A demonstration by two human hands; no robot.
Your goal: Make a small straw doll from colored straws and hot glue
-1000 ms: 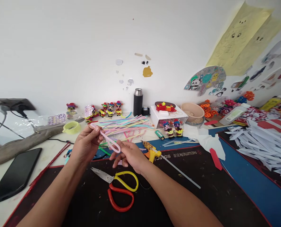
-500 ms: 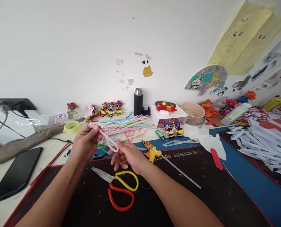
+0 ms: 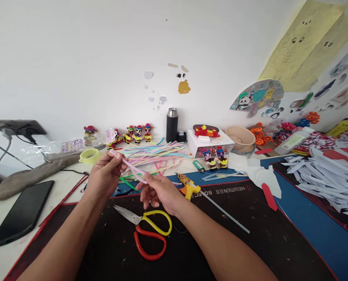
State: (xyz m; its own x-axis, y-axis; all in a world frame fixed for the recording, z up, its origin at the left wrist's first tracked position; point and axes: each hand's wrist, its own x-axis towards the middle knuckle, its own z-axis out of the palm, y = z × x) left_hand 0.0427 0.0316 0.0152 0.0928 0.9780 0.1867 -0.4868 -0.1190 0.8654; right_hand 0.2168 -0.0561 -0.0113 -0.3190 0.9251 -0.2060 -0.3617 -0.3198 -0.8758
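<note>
A pale pink pipe cleaner (image 3: 134,170), bent double, stretches between my two hands above the black mat. My left hand (image 3: 107,171) pinches one end of it between thumb and fingers. At the folded end, my right hand (image 3: 159,191) grips it with thumb and index finger, the other fingers curled below. Scissors (image 3: 136,219) with one yellow and one red handle lie on the mat just beneath my hands. A yellow glue gun (image 3: 190,189) with a long glue stick (image 3: 226,212) rests right of my right hand. Behind my hands spreads a pile of pastel pipe cleaners (image 3: 159,154).
A black phone (image 3: 21,212) lies at the left, near a piece of driftwood (image 3: 36,173) and a roll of yellow tape (image 3: 89,156). Small figures, a black flask (image 3: 172,127), a white box (image 3: 210,142) and a bowl (image 3: 240,136) line the wall. Paper strips (image 3: 329,183) heap at right.
The loop at the right end of the pipe cleaner has narrowed, its two strands drawn closer together. My hands have barely shifted, and the view has tilted slightly.
</note>
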